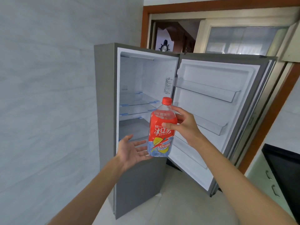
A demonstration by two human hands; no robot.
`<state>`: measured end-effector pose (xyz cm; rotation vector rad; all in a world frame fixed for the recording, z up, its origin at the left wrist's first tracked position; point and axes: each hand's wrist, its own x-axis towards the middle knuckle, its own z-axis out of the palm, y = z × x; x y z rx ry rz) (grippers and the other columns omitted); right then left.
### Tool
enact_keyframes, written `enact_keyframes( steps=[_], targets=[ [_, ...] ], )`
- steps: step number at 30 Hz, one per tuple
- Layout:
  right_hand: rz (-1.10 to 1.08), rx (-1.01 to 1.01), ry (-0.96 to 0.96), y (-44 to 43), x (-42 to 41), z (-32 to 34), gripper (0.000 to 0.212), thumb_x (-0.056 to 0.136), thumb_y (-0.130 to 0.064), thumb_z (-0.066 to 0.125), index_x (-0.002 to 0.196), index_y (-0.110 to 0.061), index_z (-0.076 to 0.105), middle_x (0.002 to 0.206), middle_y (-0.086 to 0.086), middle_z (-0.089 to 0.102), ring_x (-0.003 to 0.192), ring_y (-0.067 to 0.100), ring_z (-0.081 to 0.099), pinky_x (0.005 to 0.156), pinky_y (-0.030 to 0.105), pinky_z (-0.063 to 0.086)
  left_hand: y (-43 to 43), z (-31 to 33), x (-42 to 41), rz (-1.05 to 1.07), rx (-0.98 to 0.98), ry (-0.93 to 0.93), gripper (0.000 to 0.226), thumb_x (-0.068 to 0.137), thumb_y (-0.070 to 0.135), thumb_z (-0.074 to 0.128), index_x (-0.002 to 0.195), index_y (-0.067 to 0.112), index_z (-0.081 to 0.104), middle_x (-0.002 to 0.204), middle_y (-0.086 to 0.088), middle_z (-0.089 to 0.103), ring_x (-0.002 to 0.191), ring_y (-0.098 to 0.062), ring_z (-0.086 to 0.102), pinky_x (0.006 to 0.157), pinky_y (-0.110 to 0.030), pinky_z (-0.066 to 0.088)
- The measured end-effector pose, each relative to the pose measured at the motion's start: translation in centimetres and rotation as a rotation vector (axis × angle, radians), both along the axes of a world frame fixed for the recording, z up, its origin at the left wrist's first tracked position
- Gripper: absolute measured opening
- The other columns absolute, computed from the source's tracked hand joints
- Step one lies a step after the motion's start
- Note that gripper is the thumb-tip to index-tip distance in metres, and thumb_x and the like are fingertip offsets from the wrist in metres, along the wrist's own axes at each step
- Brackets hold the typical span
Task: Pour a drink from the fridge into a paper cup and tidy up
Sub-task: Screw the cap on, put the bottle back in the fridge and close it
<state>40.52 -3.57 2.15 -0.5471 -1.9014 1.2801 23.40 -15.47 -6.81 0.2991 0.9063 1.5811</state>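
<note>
A person is standing before an open fridge point(105, 111), and the right grip point(183, 125), a bare hand, is holding a plastic bottle point(159, 138) of ice tea in the air in front of the fridge's open upper compartment. The thumb is lying across the front of the red label and the fingers are curling round the far side near the bottle's shoulder, so this grip is clasping the bottle. The bottle is standing nearly upright, with its red cap point(167, 101) sitting on the neck and pointing up, and its clear shoulder is showing above the label. The left grip point(131, 151), also a bare hand, is lying wide, palm up with the fingers straight and spread, just below and to the left of the bottle's base. Its fingertips are reaching the base, though I cannot tell whether they are bearing any weight. Behind the bottle, glass shelves point(138, 99) are sitting inside the white compartment. The fridge door point(219, 73) is standing open to the right, carrying clear door bins point(209, 90) on its inner side. Below the compartment, the grey lower door point(138, 184) is sitting closed. A pale wall point(40, 95) is running along the left, and a brown wooden door frame point(144, 26) is rising behind the fridge. At the right edge, a pale cabinet point(259, 176) with dark handles is showing.
</note>
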Motion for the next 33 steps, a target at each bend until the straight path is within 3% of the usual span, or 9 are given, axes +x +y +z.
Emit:
enact_keyframes(
  steps=[2, 6, 15, 23, 33],
  targets=[
    [0.017, 0.000, -0.011, 2.0, -0.2, 0.0, 0.074, 0.065, -0.024, 0.087, 0.133, -0.026, 0.058, 0.103, -0.006, 0.075, 0.095, 0.012, 0.072, 0.071, 0.032, 0.060, 1.7, 0.1, 0.0, 0.013, -0.007, -0.004, 0.065, 0.099, 0.049, 0.034, 0.137, -0.003, 0.045, 0.129, -0.030, 0.058, 0.111, -0.048, 0.061, 0.082, -0.057, 0.053],
    [0.051, -0.019, -0.001, 5.2, -0.9, -0.2, 0.070, 0.068, -0.016, 0.087, 0.132, -0.024, 0.058, 0.100, -0.006, 0.075, 0.094, 0.012, 0.072, 0.069, 0.030, 0.059, 4.4, 0.1, -0.4, 0.041, -0.016, 0.017, 0.067, 0.099, 0.049, 0.033, 0.138, -0.004, 0.043, 0.132, -0.031, 0.055, 0.117, -0.050, 0.057, 0.089, -0.060, 0.049],
    [0.096, -0.028, -0.008, 10.6, -3.5, -1.3, 0.075, 0.062, -0.028, 0.087, 0.131, -0.026, 0.058, 0.106, -0.006, 0.074, 0.097, 0.015, 0.071, 0.081, 0.044, 0.061, 8.8, -0.5, -2.3, 0.095, -0.052, 0.036, 0.063, 0.099, 0.051, 0.034, 0.133, 0.000, 0.047, 0.128, -0.028, 0.056, 0.113, -0.048, 0.059, 0.087, -0.060, 0.049],
    [0.102, -0.035, -0.027, 16.2, -6.9, -2.1, 0.072, 0.060, -0.027, 0.088, 0.126, -0.029, 0.058, 0.103, -0.003, 0.075, 0.096, 0.018, 0.072, 0.081, 0.046, 0.061, 14.8, -1.8, -6.0, 0.103, -0.059, 0.025, 0.064, 0.099, 0.052, 0.034, 0.134, 0.000, 0.046, 0.132, -0.030, 0.054, 0.118, -0.051, 0.057, 0.104, -0.065, 0.041],
    [0.075, -0.041, -0.022, 25.4, -13.7, -2.4, 0.074, 0.057, -0.028, 0.088, 0.125, -0.029, 0.059, 0.103, -0.003, 0.075, 0.096, 0.018, 0.072, 0.082, 0.044, 0.060, 24.6, -2.0, -13.0, 0.069, -0.047, 0.010, 0.064, 0.097, 0.052, 0.036, 0.136, 0.001, 0.045, 0.134, -0.031, 0.052, 0.118, -0.051, 0.056, 0.100, -0.065, 0.045]
  ],
)
